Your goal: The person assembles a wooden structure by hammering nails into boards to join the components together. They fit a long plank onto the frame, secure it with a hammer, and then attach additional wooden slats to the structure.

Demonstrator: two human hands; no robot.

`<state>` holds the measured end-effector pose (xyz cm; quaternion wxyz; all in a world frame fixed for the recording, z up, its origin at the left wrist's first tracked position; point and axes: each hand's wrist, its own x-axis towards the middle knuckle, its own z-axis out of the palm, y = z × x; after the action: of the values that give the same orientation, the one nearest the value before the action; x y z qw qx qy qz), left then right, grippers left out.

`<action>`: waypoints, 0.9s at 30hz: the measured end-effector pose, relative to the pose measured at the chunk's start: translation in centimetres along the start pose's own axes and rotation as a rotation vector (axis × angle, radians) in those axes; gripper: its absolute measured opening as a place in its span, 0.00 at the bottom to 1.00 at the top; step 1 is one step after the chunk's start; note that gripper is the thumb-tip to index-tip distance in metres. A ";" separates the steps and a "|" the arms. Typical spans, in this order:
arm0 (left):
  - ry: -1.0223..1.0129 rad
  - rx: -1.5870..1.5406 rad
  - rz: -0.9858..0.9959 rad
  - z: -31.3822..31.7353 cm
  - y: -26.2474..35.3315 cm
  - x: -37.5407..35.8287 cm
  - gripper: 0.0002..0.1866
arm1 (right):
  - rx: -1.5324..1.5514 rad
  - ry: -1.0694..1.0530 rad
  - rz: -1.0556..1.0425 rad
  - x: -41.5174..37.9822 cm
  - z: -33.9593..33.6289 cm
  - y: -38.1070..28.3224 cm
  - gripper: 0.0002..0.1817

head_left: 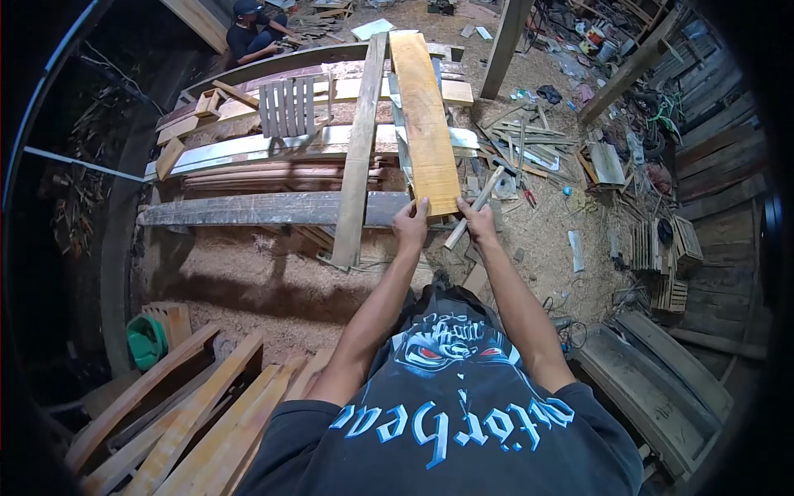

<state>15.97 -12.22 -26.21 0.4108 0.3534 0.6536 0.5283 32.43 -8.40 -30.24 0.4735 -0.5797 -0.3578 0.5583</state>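
Note:
A long, wide yellow-brown plank (426,124) stretches away from me over the stacked timber. My left hand (410,223) grips its near left corner, thumb on the top face. At the near right corner, my right hand (478,221) holds the same plank, its thumb also near the edge. The fingers under the wood are hidden. Just left of the plank lies a narrower grey-brown board (362,149), roughly alongside it. A thin pale stick (474,208) passes close by my right hand; whether they touch I cannot tell.
A dark beam (273,209) and a white board (240,153) lie crosswise under the boards. A slatted wooden piece (287,107) rests on them. Posts (506,50) stand beyond. Another person (252,33) crouches at the far left. Curved timbers (198,397) lie near left.

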 end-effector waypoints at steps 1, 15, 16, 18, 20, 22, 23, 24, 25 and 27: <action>-0.010 0.010 -0.001 0.0 0.3 -0.1 0.20 | -0.031 0.010 0.016 0.3 0.0 0.2 0.11; 0.054 0.343 0.083 -1.6 3.1 0.8 0.29 | -0.682 0.160 -0.446 -2.8 1.3 -4.6 0.20; 0.048 0.332 0.075 -1.7 3.2 1.0 0.29 | -0.720 0.200 -0.465 -3.5 1.7 -5.4 0.20; 0.041 0.311 0.053 -1.9 3.2 1.1 0.29 | -0.758 0.169 -0.482 -4.9 2.2 -7.1 0.19; 0.021 0.208 0.015 -1.8 2.2 1.2 0.30 | -0.772 0.130 -0.527 -5.7 3.0 -8.0 0.18; 0.014 0.173 0.005 -1.6 2.7 1.3 0.30 | -0.762 0.092 -0.599 -6.2 3.9 -8.4 0.17; 0.017 0.192 0.007 -1.7 2.7 1.1 0.30 | -0.767 0.116 -0.616 -6.3 4.5 -8.3 0.17; 0.021 0.211 0.009 -1.7 2.8 1.0 0.29 | -0.772 0.140 -0.632 -6.3 5.2 -8.1 0.17; 0.012 0.196 0.002 -1.6 2.6 1.1 0.29 | -0.776 0.161 -0.649 -6.2 5.8 -7.8 0.16; -0.004 0.170 -0.013 -1.8 2.0 1.5 0.29 | -0.826 0.156 -0.662 -5.7 6.4 -6.9 0.18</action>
<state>13.82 -11.22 -24.35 0.3840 0.3838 0.6975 0.4677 26.21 -10.80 -21.51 0.3820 -0.6138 -0.6751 0.1470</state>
